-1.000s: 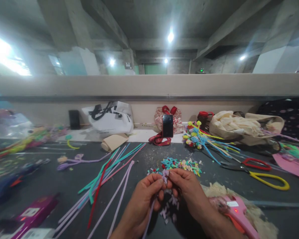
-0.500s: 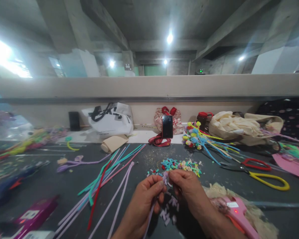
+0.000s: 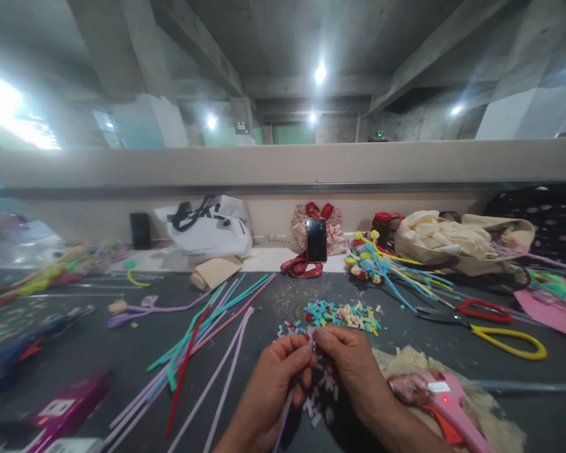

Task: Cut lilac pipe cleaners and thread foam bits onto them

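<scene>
My left hand [image 3: 270, 387] and my right hand [image 3: 351, 370] meet over the dark table [image 3: 99, 343], fingertips pinched together on the top end of a lilac pipe cleaner [image 3: 283, 409]. Its stem runs down between my palms toward me. Small lilac cut pieces [image 3: 319, 406] lie on the table under my hands. Just beyond my fingers sits a heap of short coloured pieces [image 3: 342, 313] in teal, yellow and red.
Long pipe cleaners [image 3: 202, 343] in lilac, teal and red lie to the left. A pink glue gun [image 3: 446, 402] rests at my right wrist. Yellow scissors [image 3: 509, 338] and red scissors [image 3: 483, 308] lie to the right. A phone [image 3: 316, 240], bags and pipe-cleaner flowers [image 3: 372, 261] line the back.
My hands have dropped slightly toward me and stay pinched on the lilac pipe cleaner; the view has shifted a little.
</scene>
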Motion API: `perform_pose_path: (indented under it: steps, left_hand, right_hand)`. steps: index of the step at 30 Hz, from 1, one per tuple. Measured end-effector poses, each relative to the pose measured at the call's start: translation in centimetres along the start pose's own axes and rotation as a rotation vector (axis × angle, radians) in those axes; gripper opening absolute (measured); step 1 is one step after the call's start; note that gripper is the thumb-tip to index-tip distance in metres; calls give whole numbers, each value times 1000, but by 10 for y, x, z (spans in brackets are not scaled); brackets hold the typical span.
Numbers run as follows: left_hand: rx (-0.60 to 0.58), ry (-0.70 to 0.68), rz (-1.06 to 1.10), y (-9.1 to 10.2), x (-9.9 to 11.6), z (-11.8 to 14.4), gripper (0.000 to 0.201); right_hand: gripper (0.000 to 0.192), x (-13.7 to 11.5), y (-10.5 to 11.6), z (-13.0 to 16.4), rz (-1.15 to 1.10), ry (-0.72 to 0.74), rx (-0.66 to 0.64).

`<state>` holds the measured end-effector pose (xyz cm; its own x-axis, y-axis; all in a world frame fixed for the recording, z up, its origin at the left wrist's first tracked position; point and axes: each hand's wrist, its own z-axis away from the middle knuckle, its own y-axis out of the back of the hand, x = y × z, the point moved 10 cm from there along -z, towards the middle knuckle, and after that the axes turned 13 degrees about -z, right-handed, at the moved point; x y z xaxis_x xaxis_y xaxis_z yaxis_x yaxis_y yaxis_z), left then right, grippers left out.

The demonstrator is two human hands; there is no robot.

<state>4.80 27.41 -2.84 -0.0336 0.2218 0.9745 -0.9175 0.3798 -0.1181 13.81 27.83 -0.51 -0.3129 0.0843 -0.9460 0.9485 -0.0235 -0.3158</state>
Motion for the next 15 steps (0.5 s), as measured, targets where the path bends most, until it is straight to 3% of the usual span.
perform_pose_path:
  steps: [7, 15]
  left_hand:
    - [-1, 26, 11, -3, -2, 1, 17]
    - [-42, -15, 88, -2, 7, 1, 15]
  right_hand:
    - [28, 0, 2, 0, -23, 73, 22]
    - [49, 12, -2, 1, -155, -45, -7]
